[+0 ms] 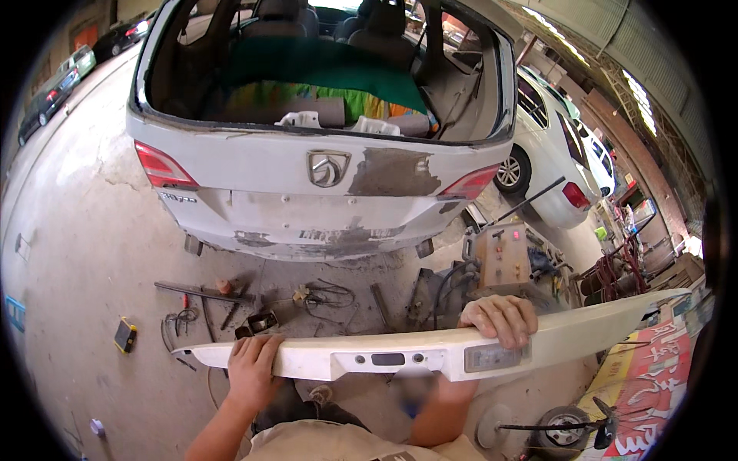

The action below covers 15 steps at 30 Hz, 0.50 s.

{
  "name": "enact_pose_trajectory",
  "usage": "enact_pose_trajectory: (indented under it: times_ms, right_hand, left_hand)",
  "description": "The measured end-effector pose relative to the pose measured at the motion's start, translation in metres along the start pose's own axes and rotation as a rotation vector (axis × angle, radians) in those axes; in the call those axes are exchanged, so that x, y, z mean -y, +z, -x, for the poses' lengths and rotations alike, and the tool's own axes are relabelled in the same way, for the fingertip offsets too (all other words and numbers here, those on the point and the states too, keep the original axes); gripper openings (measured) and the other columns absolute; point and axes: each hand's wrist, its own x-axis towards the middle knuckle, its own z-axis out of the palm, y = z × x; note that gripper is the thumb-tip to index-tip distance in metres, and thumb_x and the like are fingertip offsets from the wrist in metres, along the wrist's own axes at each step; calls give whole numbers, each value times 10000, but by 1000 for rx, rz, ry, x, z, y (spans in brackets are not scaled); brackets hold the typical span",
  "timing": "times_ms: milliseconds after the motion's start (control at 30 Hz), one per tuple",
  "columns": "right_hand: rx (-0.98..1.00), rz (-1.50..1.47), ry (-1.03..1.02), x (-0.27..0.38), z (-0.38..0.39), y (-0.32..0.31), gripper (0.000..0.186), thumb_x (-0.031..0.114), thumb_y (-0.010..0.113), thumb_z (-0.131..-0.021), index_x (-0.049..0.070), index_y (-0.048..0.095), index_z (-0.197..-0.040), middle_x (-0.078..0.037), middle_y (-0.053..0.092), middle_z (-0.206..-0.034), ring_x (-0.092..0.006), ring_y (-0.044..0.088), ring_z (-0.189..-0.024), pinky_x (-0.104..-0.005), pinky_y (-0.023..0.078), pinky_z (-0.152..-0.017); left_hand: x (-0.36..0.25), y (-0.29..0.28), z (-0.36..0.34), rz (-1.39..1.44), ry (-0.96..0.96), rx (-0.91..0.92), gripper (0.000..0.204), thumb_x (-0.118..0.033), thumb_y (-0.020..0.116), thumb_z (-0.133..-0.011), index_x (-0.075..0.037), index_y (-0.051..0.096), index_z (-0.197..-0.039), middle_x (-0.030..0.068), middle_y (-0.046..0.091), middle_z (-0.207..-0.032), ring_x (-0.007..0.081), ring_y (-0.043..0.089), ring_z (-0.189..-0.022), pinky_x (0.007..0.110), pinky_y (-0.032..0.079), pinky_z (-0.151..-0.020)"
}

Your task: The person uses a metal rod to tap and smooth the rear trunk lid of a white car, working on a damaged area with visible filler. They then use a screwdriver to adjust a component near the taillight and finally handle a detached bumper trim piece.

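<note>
A long white car tailgate trim [307, 358] is held level across my front, above the workshop floor. My left hand [256, 367] grips it near its narrow left end, fingers folded over the top edge. Farther right, my right hand [501, 319] also curls over the top edge, just above a clear lamp lens [483, 358] set in the trim. A recessed middle section has a dark slot and two round holes. Beyond it stands a white car [254, 177] with no rear glass and a grey patch [394, 170] on its tailgate. The trim is apart from the car.
Tools and cables [327, 296] lie on the floor between me and the car. A wood-fronted machine [503, 257] stands at the right, with another white car [553, 161] behind it. A red and yellow banner [646, 384] and a small wheel [565, 426] are lower right. A yellow-black box [125, 335] lies left.
</note>
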Motion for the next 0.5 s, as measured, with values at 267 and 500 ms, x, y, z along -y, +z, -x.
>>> enact_pose_trajectory:
  times_ms: [267, 500]
  right_hand:
    - [-322, -11, -10, -3, 19, 4, 121, 266, 532, -920, 154, 577, -931, -50, 647, -879, -183, 603, -856, -402, 395, -900]
    - [-436, 365, 4, 7, 48, 5, 544, 496, 360, -948, 126, 420, -1343, -138, 565, -1141, -304, 542, -1050, -530, 356, -973]
  left_hand:
    - [-2, -21, -4, -13, -40, 0, 586, -68, 747, -487, -77, 593, -1052, 75, 613, -995, 270, 599, -907, 395, 440, -809]
    - [-3, -40, -8, 84, -61, 256, 466, -132, 780, -543, -80, 631, -982, 68, 650, -840, 273, 629, -765, 380, 472, -726]
